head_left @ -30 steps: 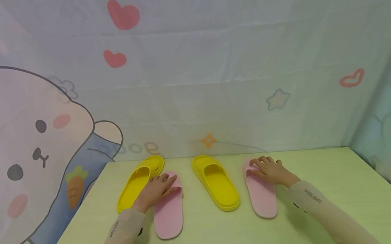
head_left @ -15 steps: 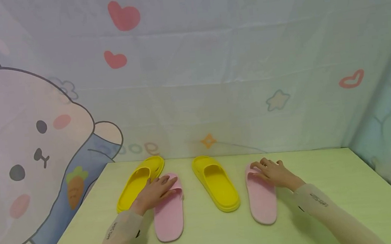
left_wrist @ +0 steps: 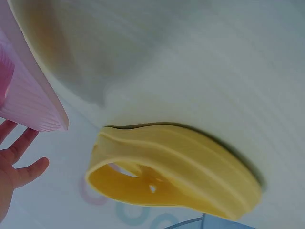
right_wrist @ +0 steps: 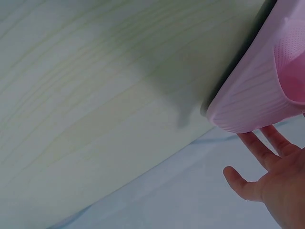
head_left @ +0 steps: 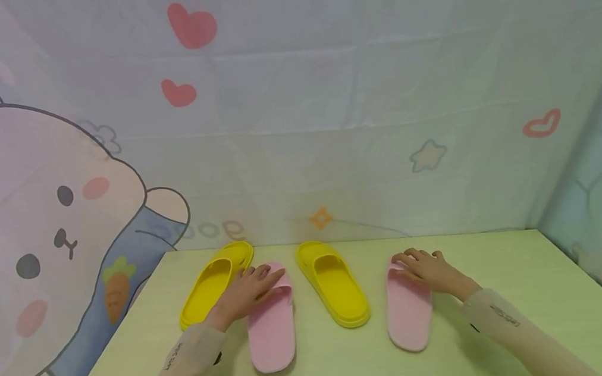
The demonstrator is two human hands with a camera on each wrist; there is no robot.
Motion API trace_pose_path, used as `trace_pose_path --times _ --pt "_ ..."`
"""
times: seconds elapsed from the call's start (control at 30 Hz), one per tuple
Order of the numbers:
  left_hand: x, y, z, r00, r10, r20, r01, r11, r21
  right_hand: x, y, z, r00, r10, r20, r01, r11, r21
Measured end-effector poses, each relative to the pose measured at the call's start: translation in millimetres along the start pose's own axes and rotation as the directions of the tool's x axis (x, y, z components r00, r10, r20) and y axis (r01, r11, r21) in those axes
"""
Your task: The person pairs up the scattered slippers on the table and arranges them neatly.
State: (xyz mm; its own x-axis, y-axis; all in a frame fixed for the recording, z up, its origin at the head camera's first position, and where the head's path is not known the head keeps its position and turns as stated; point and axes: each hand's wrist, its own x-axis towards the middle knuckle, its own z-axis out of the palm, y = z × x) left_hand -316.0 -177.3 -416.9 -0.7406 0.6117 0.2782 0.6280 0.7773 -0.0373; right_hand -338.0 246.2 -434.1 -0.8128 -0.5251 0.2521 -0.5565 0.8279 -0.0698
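My left hand (head_left: 247,291) grips one pink slipper (head_left: 272,340) at its toe end, fingers over the strap and thumb at the opening. In the left wrist view that slipper's toe (left_wrist: 40,93) shows clear of the table, a shadow beside it. A second pink slipper (head_left: 410,319) is held the same way by my right hand (head_left: 436,273). In the right wrist view two fingers touch its toe (right_wrist: 252,105), while the little finger sticks out. Both slippers point away from me, heels toward the front. The right thumb is hidden in the right wrist view.
One yellow slipper (head_left: 208,294) lies slanted just left of the left hand, partly covered by it. Between the two pink slippers lies another yellow slipper (head_left: 345,294), tilted the other way. Behind the pale table (head_left: 343,363) hangs a printed cloth (head_left: 295,123).
The left hand has shifted its pink slipper to the right, away from the left yellow one. The right hand has drawn its pink slipper slightly toward me and to the right.
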Motion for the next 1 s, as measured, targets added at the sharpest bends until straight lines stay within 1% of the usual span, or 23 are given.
trace_pose_path --times 0.13,0.3,0.5,0.6,0.7,0.83,0.9,1.0 --pt "7.9 11.6 -9.1 0.999 0.037 -0.023 -0.037 0.999 0.011 -4 1 -2.1 1.0 -0.013 -0.019 0.013 1.0 -0.014" --pt "17.9 24.7 -13.8 0.996 0.088 -0.03 -0.088 0.996 0.026 -9 0 -5.3 0.999 -0.023 -0.024 0.022 1.0 -0.019" --pt "30.2 40.3 -14.1 0.992 0.12 -0.048 -0.12 0.993 -0.005 -16 -1 -10.1 1.0 -0.012 -0.007 0.012 1.0 -0.021" --pt "38.1 48.0 -13.6 0.989 0.136 -0.063 -0.136 0.991 0.002 -20 -1 -12.0 1.0 -0.006 0.002 0.006 1.0 -0.008" --pt "46.9 57.0 -12.9 0.988 0.145 -0.059 -0.145 0.989 0.0 -24 -1 -13.2 1.0 -0.009 0.003 0.009 1.0 -0.003" --pt "58.9 71.7 -12.6 0.989 0.139 -0.042 -0.14 0.99 -0.016 -29 0 -16.4 1.0 -0.012 -0.005 0.012 1.0 -0.006" --pt "65.2 79.4 -11.2 0.988 0.146 -0.045 -0.146 0.989 0.001 -32 2 -18.9 1.0 -0.011 -0.003 0.011 1.0 -0.011" --pt "74.6 91.9 -8.2 0.985 0.161 -0.057 -0.16 0.987 0.023 -36 4 -23.5 1.0 0.007 0.021 -0.007 1.0 -0.013"
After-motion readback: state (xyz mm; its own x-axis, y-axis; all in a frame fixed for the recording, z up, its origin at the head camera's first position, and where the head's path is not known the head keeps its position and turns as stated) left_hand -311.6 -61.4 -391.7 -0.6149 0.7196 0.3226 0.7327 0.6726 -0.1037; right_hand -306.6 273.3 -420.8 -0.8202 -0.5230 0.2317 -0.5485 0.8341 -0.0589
